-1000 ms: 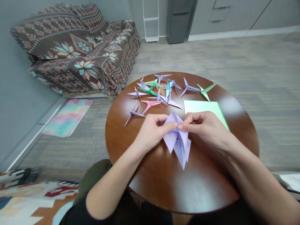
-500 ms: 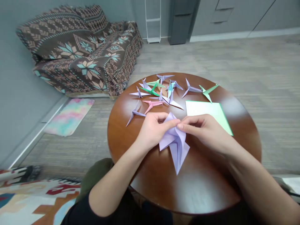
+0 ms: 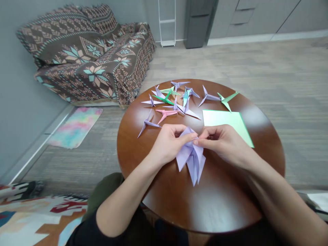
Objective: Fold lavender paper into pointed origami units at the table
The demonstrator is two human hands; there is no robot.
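Both my hands hold a partly folded lavender origami piece (image 3: 192,159) above the round wooden table (image 3: 200,205). My left hand (image 3: 170,143) pinches its upper left side, and my right hand (image 3: 220,143) pinches the upper right, with the fingertips nearly meeting. The paper's long points hang down towards the tabletop. Beyond my hands lie several folded paper birds, including a lilac one (image 3: 148,123) near my left hand and a pink one (image 3: 166,114). A flat mint-green paper sheet (image 3: 222,123) lies just past my right hand.
The folded birds crowd the table's far half, with a mint-green one (image 3: 227,100) near the far rim. A patterned brown sofa (image 3: 87,65) stands to the far left, a pastel mat (image 3: 75,127) lies on the floor, and grey cabinets (image 3: 197,24) line the back.
The lavender paper's flaps have drawn closer together, and its lower point has risen slightly. My fingers have shifted their pinch near its top.
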